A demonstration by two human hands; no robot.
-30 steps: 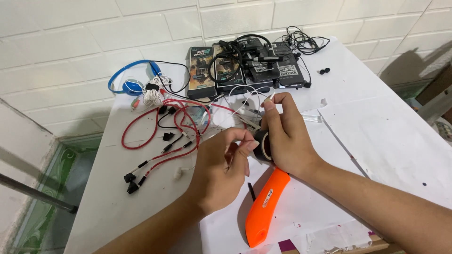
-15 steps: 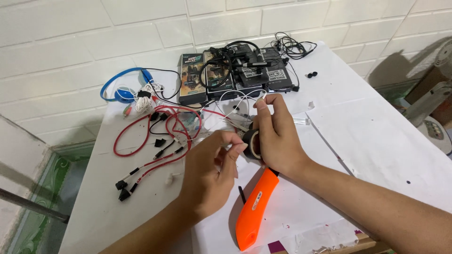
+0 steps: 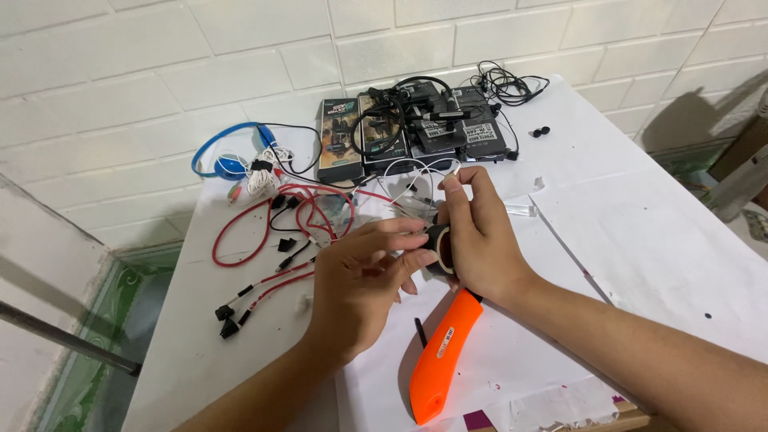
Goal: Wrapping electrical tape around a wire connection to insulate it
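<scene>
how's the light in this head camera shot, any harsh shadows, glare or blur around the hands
Head view: soft, even daylight, no glare on the white table; a dark cast shadow lies on the wall at upper right; left hand, right hand and orange tool look sharp, with faint shadows beneath; edges bend slightly from the wide lens.

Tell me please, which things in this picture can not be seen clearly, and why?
Head view only:
- The roll of black tape: mostly covered by the left hand and right hand; how much is left is hidden.
- The white wire by the right fingertips: too thin to follow.
- The orange tool: its front end is hidden under the right hand.
- The black boxes: partly covered by tangled cables.
</scene>
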